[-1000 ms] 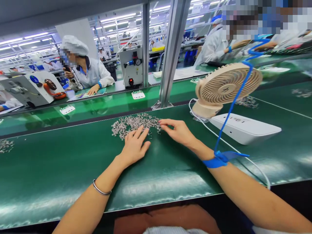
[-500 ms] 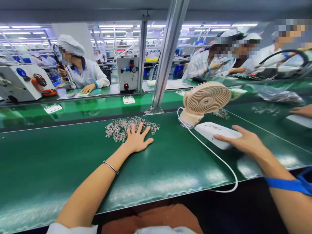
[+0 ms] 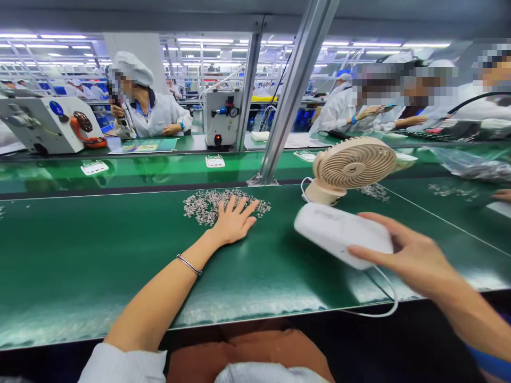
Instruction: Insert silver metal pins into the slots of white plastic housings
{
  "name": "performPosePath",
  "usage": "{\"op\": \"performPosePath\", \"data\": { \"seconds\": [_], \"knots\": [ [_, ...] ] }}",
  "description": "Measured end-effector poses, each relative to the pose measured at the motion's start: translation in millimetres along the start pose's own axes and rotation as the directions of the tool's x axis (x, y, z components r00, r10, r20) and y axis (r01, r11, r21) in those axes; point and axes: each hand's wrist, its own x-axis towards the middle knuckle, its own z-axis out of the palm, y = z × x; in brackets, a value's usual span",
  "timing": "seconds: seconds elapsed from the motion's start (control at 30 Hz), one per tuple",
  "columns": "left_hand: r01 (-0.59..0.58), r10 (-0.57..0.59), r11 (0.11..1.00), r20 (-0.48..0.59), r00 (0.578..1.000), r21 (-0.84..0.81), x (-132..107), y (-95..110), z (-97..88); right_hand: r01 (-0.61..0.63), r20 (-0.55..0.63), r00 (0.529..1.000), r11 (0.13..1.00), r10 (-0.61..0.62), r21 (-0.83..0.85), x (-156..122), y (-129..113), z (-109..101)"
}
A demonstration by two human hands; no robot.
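My left hand (image 3: 235,221) lies flat and open on the green belt (image 3: 120,255), its fingertips on the near edge of a heap of small silvery metal parts (image 3: 207,205). A thin bracelet circles that wrist. My right hand (image 3: 403,255) is closed around the right end of a white oblong plastic box (image 3: 339,234) and holds it tilted just above the belt. A white cable (image 3: 389,298) loops below the box near the belt's front edge.
A beige desk fan (image 3: 351,165) stands behind the box, with more metal parts (image 3: 373,191) beside it. A slanted metal post (image 3: 291,101) rises beyond the heap. Small white units (image 3: 214,161) ride the far belt. People in white coats work opposite; another hand (image 3: 502,195) shows at right.
My right hand left the heap of parts, reached right to the white box, gripped it and lifted it off the belt. My left hand stayed on the heap, fingers spread.
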Motion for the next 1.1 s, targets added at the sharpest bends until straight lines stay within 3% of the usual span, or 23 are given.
{"op": "performPosePath", "data": {
  "seconds": [0.03,0.1,0.2,0.23,0.3,0.37,0.43,0.53,0.67,0.77,0.83,0.93,1.1],
  "knots": [
    [0.017,-0.018,1.000,-0.016,1.000,-0.025,-3,-1,-1.8,-0.012,0.158,0.987,0.993,-0.007,0.116,-10,-11,10],
    [0.064,-0.067,0.994,-0.037,0.997,-0.084,-10,-5,-6.2,0.048,0.371,0.919,0.973,-0.132,0.227,-27,-33,29],
    [0.082,-0.082,0.976,0.005,0.997,-0.202,-25,-8,-15.2,0.118,0.509,0.807,0.927,-0.298,0.356,-33,-59,57],
    [0.065,-0.057,0.967,0.039,0.998,-0.247,-31,-8,-18.8,0.105,0.524,0.791,0.914,-0.316,0.393,-30,-63,65],
    [0.022,0.017,0.943,0.117,0.993,-0.331,-42,-4,-26.5,0.072,0.487,0.822,0.903,-0.295,0.424,-16,-68,83],
    [0.003,0.075,0.924,0.189,0.979,-0.382,-50,1,-33.6,0.106,0.346,0.904,0.916,-0.251,0.386,3,-69,103],
    [-0.002,0.124,0.911,0.268,0.955,-0.412,-55,6,-39.2,0.177,0.227,0.940,0.932,-0.255,0.315,20,-69,125],
    [-0.037,0.205,0.884,0.316,0.926,-0.465,-56,10,-44.0,0.271,0.167,0.935,0.935,-0.312,0.228,35,-73,155],
    [-0.064,0.230,0.865,0.281,0.932,-0.497,-55,9,-47.2,0.355,0.119,0.924,0.930,-0.365,0.091,42,-82,182],
    [0.000,0.136,0.888,0.264,0.955,-0.460,-55,11,-50.9,0.395,0.110,0.912,0.918,-0.396,0.034,43,-85,185],
    [0.127,-0.036,0.934,0.266,0.963,-0.335,-54,12,-54.3,0.435,0.116,0.893,0.900,-0.435,0.029,44,-84,181],
    [0.291,-0.265,0.948,0.189,0.946,-0.126,-52,14,-59.3,0.481,0.121,0.867,0.875,-0.483,0.048,45,-83,170],
    [0.362,-0.361,0.932,0.012,0.932,-0.007,-50,13,-58.7,0.509,0.055,0.855,0.854,-0.516,0.107,46,-82,157]
  ]
}}
